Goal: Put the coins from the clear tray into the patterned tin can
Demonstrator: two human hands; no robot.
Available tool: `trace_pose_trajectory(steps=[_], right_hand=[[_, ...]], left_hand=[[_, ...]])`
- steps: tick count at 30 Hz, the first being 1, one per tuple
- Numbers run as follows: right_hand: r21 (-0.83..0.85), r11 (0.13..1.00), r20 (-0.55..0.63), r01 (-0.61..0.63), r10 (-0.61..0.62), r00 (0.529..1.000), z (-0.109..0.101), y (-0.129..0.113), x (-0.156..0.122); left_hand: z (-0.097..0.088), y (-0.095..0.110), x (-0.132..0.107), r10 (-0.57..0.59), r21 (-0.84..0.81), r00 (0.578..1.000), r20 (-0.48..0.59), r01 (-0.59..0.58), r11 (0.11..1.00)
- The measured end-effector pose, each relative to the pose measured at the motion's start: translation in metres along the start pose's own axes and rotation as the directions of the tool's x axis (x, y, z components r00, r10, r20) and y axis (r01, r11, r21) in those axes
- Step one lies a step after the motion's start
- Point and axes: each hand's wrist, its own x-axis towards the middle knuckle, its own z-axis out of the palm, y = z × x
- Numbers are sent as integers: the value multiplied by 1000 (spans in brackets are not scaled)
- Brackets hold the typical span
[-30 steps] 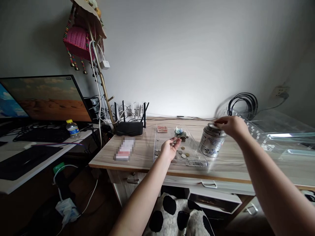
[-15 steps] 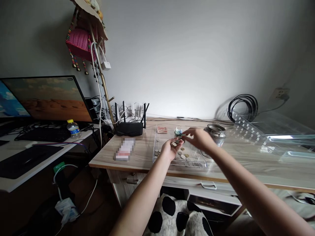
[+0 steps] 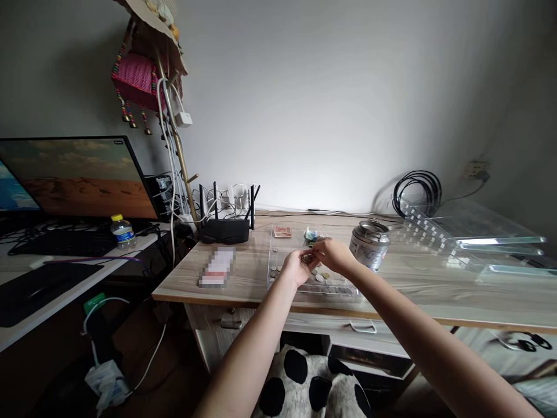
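My left hand (image 3: pixel 296 269) is held palm up over a clear plastic tray (image 3: pixel 268 273), its fingers curled round several coins (image 3: pixel 306 259). My right hand (image 3: pixel 334 255) reaches in from the right, fingertips pinched together over the left palm and touching the left fingers. What those fingertips grip is hidden. Loose coins (image 3: pixel 319 278) lie in the tray below both hands. Toward the tray's back are a folded reddish banknote (image 3: pixel 282 231) and a crumpled blue-green banknote (image 3: pixel 310 234). A silver metal can (image 3: pixel 371 246) stands just right of the tray.
On the wooden desk (image 3: pixel 252 278), a black router (image 3: pixel 224 230) stands at the back left, behind a blurred-out paper item (image 3: pixel 217 268). Clear acrylic pieces (image 3: pixel 474 238) and a coiled black cable (image 3: pixel 416 194) occupy the right. A bottle (image 3: pixel 123 233) stands by the monitor.
My right hand has come down and left, its fingertips now meeting the left hand over the coins. More of the can shows. The whole view has shifted slightly.
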Motion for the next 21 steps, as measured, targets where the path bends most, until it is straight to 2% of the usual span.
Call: trace_pose_trajectory(steps=[1,3,5,6,7,8,10,12,17,21], right_hand=[[-22,1000,-18,0,0,1000,-8,3,-1],[-44,998,-155,-52,45,987,-31,19,-2],[-91,978,-319,-188,151,936,-57,46,-1],[-135,947,-365,-290,225,903,-69,62,0],[-180,910,-360,-373,292,886,-79,78,1],[-216,892,-315,-396,320,893,-87,93,2],[-240,893,-170,-380,347,923,-95,118,6],[-219,915,-46,-339,338,940,-95,131,8],[-243,921,37,-304,322,946,-92,128,16],[-263,900,51,-347,372,927,-96,117,18]], left_hand=[[0,0,-1,-4,-1,1000,11,4,1000],[0,0,-3,-3,-9,1000,5,3,1000],[0,1,-6,27,-31,998,-50,-28,999],[1,1,-7,50,-43,995,-81,-53,998],[2,0,-8,75,-53,992,-104,-81,995],[3,0,-9,101,-59,987,-122,-108,992],[5,0,-10,146,-59,980,-134,-155,986],[6,-1,-10,179,-47,975,-131,-186,981],[7,0,-12,187,7,976,-110,-187,982],[6,1,-13,152,-4,983,-103,-153,988]])
